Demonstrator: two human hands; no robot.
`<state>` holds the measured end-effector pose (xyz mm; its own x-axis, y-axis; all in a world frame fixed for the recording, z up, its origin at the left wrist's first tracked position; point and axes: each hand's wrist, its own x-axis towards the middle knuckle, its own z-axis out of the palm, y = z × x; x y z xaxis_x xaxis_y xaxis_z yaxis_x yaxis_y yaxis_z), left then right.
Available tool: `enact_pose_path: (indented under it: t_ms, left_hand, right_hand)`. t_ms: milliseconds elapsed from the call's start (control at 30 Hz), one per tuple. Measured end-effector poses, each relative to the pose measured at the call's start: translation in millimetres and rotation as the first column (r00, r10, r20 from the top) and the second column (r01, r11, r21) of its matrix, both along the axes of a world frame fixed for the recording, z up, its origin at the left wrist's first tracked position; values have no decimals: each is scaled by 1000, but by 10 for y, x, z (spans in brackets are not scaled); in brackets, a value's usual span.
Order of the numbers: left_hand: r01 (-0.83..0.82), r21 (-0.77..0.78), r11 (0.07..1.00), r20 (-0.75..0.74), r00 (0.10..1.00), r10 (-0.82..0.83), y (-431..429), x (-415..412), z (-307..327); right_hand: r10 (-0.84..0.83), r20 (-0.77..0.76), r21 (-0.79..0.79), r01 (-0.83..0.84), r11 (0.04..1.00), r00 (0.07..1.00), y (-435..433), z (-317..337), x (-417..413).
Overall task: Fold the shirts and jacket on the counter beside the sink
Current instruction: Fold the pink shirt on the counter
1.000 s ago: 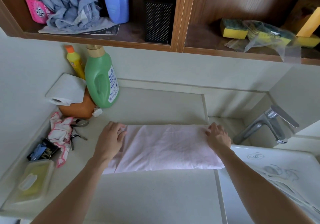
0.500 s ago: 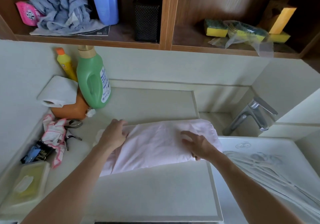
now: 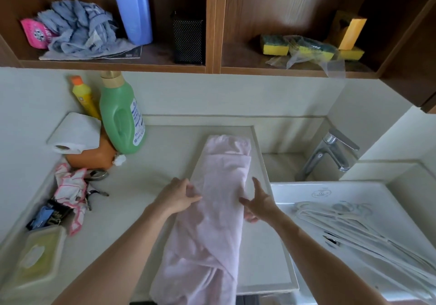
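The pink shirt (image 3: 221, 210) is lying as a long, narrow strip on the tabletop (image 3: 146, 186) just left of the sink (image 3: 377, 201), and its near end is hanging over the front edge toward you. That overhang is what you are risking. If you are easing off or tugging toward yourself, the hanging cloth could be dragging the strip down and opening the loose folds bunching at that end.

At mid-length your left hand (image 3: 178, 197) is making a grip on the left edge, fingers curled and pinching the cloth. Your right hand (image 3: 258, 204) is lying open against the right edge, fingers spread and thumb on the fabric, clamping nothing. A sideways shove from the left could be spilling the shirt into the sink, where hangers (image 3: 354, 229) are lying.

Its long axis is running from you toward the back wall, leaning slightly left at the near end. The far end is pointing at the wall, well apart from the green bottle (image 3: 120, 120).
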<state>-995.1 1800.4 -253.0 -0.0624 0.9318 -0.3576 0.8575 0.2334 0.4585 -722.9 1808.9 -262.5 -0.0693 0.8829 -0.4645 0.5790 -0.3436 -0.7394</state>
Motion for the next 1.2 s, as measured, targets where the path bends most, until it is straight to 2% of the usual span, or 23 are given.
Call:
enact_pose_path:
  t_ms: [67,133,200,300,367,500,600,700,767,867,933,1000,1100,1200]
  left_hand:
    - [-143,-36,989,280,949,147,-15,89,-17]
    - [-236,-81,968,406,880,248,-12,155,-21]
    - [-247,-62,967,444,861,248,-24,179,-33]
    - [-196,8,981,509,845,165,-72,182,-47]
    - [-156,41,987,543,832,109,-101,166,-39]
    - [-80,114,990,599,800,-4,-87,116,70]
    - [21,107,994,600,796,-82,-57,57,212]
    - [91,84,992,573,810,-123,-19,-17,374]
    - [62,118,991,543,832,-116,33,-33,477]
    - [47,207,977,453,881,-139,121,14,632]
    - [66,263,963,398,902,-170,157,53,709]
    - [63,319,946,338,925,-176,181,75,768]
    - [35,434,900,219,965,-143,195,99,898]
    - [91,627,773,72,982,-174,144,210,1128]
  right_hand:
    - [-10,-60,-88,4,996,998,-67,-17,-97]
    - [-34,-85,-25,32,999,996,-104,-32,-167]
    - [-50,-159,30,56,998,986,-119,-42,-215]
    - [-80,-378,9,89,996,922,-152,-20,-263]
    - [-16,-453,67,52,996,891,-152,30,-264]
    - [191,-393,272,-85,958,899,-73,185,-248]
    - [219,-354,347,-90,933,909,0,320,-281]
    - [241,-353,351,-111,930,904,101,541,-281]
    - [298,-238,325,-214,921,924,178,701,-240]
    - [411,34,244,-406,881,911,232,854,-292]
    - [349,220,244,-398,884,911,226,866,-349]
    - [238,296,336,-334,881,925,226,861,-348]
    - [86,323,491,-244,836,942,274,963,-235]
    - [36,423,642,-328,693,905,330,1160,-53]
